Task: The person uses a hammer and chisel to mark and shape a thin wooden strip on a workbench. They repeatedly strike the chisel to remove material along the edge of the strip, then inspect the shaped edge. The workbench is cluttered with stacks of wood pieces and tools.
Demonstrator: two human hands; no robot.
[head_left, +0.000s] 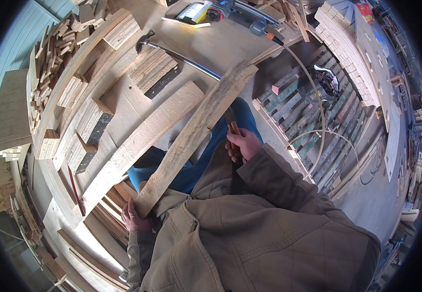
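Observation:
A long, rough wooden board (198,129) slants across my lap, over blue trousers. My left hand (135,217) holds the board's lower end, fingers along its edge. In my right hand (244,144), to the right of the board, is a pair of pincers (231,122) with reddish-brown handles. The pincers' head is partly hidden near the board, so I cannot tell whether it touches the wood. A second pale board (142,146) lies alongside on the left. Beyond them rests a claw hammer (172,52), its grip end partly behind the board.
Left of me stands a wooden frame with block spacers (152,70) and a red pencil (76,192). Scrap wood (57,58) is heaped at far left. A power tool (245,18) lies at the far side. A hose (322,112) loops over a slatted pallet (313,121) at right.

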